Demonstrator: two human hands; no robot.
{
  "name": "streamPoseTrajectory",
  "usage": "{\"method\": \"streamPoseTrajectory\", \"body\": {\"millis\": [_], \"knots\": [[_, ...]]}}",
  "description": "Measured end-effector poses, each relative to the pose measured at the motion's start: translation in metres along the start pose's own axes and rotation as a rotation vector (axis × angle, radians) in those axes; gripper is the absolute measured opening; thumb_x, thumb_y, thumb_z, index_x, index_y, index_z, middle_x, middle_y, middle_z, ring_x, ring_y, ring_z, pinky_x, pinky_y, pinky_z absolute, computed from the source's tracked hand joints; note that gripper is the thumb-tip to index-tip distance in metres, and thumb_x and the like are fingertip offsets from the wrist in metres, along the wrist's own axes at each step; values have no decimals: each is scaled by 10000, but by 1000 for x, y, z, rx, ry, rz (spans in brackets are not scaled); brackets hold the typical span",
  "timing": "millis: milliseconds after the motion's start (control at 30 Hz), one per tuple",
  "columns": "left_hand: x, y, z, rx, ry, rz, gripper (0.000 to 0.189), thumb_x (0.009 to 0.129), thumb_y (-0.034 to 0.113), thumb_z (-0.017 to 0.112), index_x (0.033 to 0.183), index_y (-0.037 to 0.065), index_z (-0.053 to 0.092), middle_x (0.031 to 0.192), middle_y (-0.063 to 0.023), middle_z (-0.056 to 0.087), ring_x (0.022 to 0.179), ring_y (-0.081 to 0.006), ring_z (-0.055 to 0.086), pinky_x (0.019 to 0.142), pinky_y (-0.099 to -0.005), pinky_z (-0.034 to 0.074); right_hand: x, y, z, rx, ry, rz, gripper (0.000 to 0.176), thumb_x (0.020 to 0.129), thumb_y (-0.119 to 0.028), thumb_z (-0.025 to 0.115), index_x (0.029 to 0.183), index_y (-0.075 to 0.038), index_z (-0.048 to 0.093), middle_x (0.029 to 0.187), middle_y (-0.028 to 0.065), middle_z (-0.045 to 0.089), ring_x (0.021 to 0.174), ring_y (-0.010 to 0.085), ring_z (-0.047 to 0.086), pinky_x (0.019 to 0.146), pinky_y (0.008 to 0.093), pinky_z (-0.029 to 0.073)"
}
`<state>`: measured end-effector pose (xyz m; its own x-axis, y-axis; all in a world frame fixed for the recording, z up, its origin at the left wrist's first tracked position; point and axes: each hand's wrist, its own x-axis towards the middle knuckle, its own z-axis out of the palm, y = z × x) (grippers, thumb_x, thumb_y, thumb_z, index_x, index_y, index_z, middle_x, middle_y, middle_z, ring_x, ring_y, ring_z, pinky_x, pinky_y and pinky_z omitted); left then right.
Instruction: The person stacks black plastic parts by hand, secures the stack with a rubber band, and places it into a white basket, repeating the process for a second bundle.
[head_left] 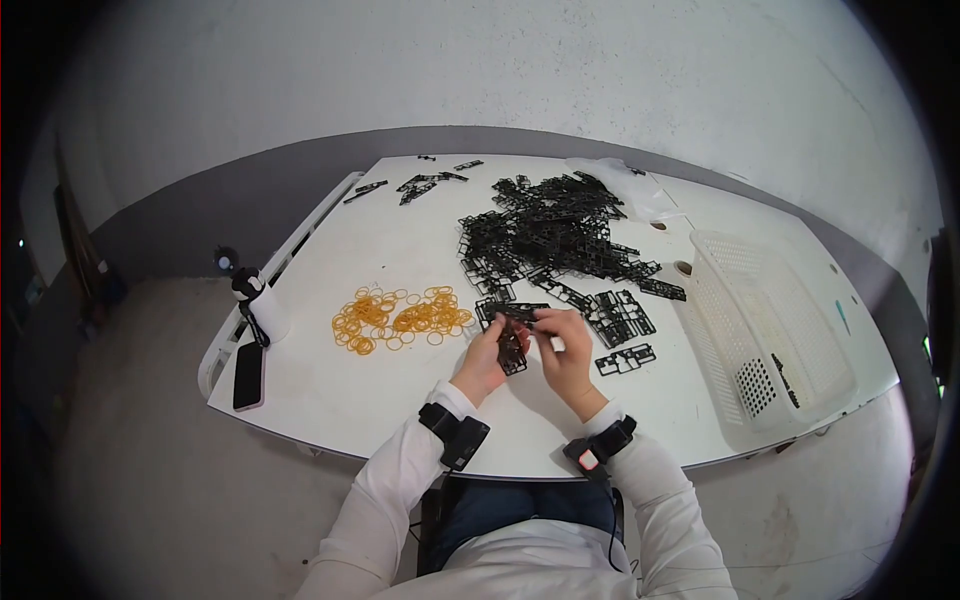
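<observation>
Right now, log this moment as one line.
Left hand: holding black pieces | right hand: close beside them | beyond hands: heap of black parts | left side: yellow rings | right side: white basket

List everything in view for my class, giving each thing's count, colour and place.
Table: one, white, centre
Piled plastic frames: too many to count, black, beyond the hands
Loose plastic frames: several, black, table's far left
Rubber bands: many, yellow-orange, left of the hands
Plastic basket: one, white, table's right side
Plastic film: one, translucent, far edge
Bottle: one, white with black top, left edge
Smartphone: one, black screen, beside the bottle
Wall: one, white above grey, behind the table
Held plastic frames: number unclear, black, in the left grip
Wrist devices: two, black, one per wrist
Sleeves: two, white, both arms
Left hand: one, bare, near centre
Right hand: one, bare, at the held frames
</observation>
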<state>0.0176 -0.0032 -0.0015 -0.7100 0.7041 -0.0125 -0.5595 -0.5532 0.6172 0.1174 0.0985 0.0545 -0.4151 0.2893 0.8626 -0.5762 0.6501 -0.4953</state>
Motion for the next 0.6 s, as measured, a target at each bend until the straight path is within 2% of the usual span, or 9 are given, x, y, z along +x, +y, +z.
{"method": "streamPoseTrajectory", "body": {"millis": [100, 133, 233, 300, 400, 533, 600], "knots": [[-8, 5, 16, -85, 1, -29, 448, 943, 429, 266, 1034, 77, 528, 951, -80, 593, 855, -203, 580, 771, -347, 490, -6, 2, 2, -46, -161, -262, 198, 661, 70, 601, 814, -54, 580, 767, 82, 554, 790, 258, 611, 651, 320, 507], [-13, 8, 24, -116, 24, -43, 516, 932, 481, 226, 1037, 80, 533, 936, -74, 600, 859, -209, 578, 785, -349, 483, -6, 3, 1, -48, -158, -262, 198, 661, 70, 601, 814, -54, 580, 767, 82, 554, 790, 258, 611, 651, 320, 507], [-18, 10, 32, -136, 49, -61, 612, 911, 552, 163, 1047, 85, 536, 935, -69, 604, 884, -220, 572, 815, -355, 468, -4, 3, -3, -185, -227, -508, 212, 603, 28, 616, 792, -64, 584, 781, 84, 563, 806, 280, 611, 654, 347, 513], [-19, 10, 34, -119, 57, -68, 668, 893, 588, 117, 1059, 91, 531, 962, -71, 598, 924, -229, 562, 848, -363, 452, -3, 2, -4, -198, -226, -523, 209, 596, 14, 618, 786, -68, 587, 780, 84, 563, 807, 278, 612, 651, 350, 515], [-15, 6, 27, -91, 7, -48, 650, 898, 579, 125, 1051, 91, 528, 968, -80, 588, 925, -225, 556, 840, -362, 455, -4, 0, -3, -218, -227, -554, 205, 581, -13, 624, 774, -75, 592, 779, 84, 563, 808, 273, 612, 644, 354, 517], [-11, 5, 16, -107, -59, -44, 629, 906, 558, 124, 1022, 86, 525, 945, -87, 575, 908, -223, 547, 830, -362, 457, -9, -2, 0, -233, -306, -488, 200, 592, -21, 631, 780, -77, 598, 762, 76, 560, 809, 276, 614, 668, 342, 520], [-10, 5, 12, -123, -79, -46, 624, 909, 550, 122, 1009, 84, 524, 932, -88, 571, 900, -223, 544, 827, -363, 458, -10, -4, 0, -214, -368, -468, 204, 608, -31, 638, 804, -79, 609, 809, 81, 564, 811, 278, 612, 687, 339, 517]]}}
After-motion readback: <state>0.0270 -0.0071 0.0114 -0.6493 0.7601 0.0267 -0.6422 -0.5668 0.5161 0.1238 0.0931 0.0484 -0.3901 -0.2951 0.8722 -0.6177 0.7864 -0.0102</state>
